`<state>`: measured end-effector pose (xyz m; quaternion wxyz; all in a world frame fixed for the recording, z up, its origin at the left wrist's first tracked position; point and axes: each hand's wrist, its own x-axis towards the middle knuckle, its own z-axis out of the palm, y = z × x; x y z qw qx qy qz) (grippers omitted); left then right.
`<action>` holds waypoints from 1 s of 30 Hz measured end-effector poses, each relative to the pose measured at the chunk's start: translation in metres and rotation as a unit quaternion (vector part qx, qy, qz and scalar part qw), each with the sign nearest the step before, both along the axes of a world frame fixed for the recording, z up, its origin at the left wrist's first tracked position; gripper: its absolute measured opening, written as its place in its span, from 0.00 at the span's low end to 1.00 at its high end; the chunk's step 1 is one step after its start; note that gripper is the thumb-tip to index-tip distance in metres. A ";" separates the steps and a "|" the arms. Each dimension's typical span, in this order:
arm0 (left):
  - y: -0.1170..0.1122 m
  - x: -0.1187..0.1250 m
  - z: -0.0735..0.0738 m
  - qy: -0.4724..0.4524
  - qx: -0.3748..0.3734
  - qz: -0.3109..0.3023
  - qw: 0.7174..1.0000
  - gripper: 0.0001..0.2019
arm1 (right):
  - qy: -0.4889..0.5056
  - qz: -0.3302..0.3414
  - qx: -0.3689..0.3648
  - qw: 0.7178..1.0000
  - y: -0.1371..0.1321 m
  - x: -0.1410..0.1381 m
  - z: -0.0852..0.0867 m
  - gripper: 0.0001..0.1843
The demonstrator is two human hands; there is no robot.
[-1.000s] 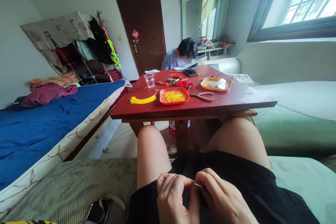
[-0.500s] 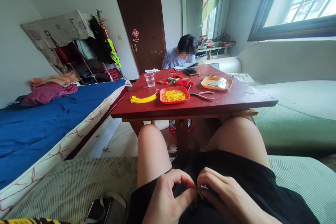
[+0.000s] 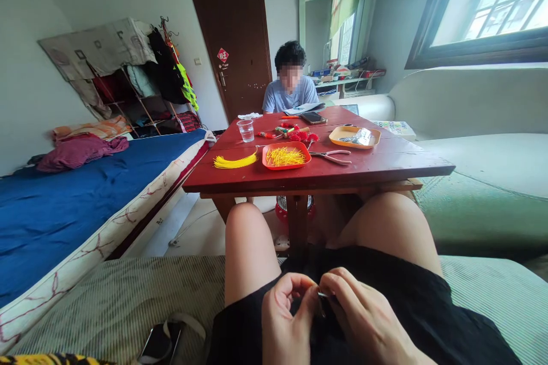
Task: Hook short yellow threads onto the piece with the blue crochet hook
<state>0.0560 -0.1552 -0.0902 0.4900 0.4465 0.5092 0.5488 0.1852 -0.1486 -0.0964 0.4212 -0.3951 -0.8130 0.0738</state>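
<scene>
Over the black cloth on my lap, my left hand (image 3: 287,312) and my right hand (image 3: 365,311) meet at the fingertips. Thumb and forefinger of the left hand pinch something too small to name. A thin silvery piece (image 3: 324,295) shows at the right fingertips, which are closed on it. Below it hangs a fine strand, its kind unclear. On the red table (image 3: 385,162) ahead lie a bundle of yellow strands (image 3: 235,161), a red tray (image 3: 286,167) of short yellow pieces, and pliers (image 3: 331,155) with pink handles.
An orange tray (image 3: 338,142) holding a clear packet, a plastic cup (image 3: 246,132), red decorations (image 3: 302,136) and a phone (image 3: 314,118) are on the table. A person (image 3: 293,85) sits across. A strapped device (image 3: 161,342) lies beside me at left.
Both hands have shifted slightly, with the left turning more upright and the silvery piece now showing more between the fingertips. The person opposite has raised their head.
</scene>
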 end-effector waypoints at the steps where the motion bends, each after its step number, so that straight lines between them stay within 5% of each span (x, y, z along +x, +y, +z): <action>1: 0.001 0.001 -0.002 -0.045 -0.027 -0.005 0.999 0.15 | 0.002 -0.001 -0.004 1.000 0.000 0.000 0.000 0.17; 7: 0.006 -0.012 0.005 -0.136 -0.127 -0.096 0.978 0.16 | 0.020 0.027 -0.098 0.995 0.004 0.004 0.012 0.18; 17: 0.012 -0.037 0.018 0.052 -0.143 -0.201 0.968 0.14 | -0.027 0.123 -0.163 0.979 0.008 0.015 0.019 0.21; 24: 0.013 -0.033 0.024 0.025 -0.156 -0.167 0.973 0.14 | -0.064 0.119 -0.124 0.983 0.011 0.016 0.015 0.18; 30: 0.008 -0.013 0.004 -0.080 -0.117 -0.094 0.985 0.16 | -0.042 0.032 -0.013 0.999 0.007 0.004 0.002 0.20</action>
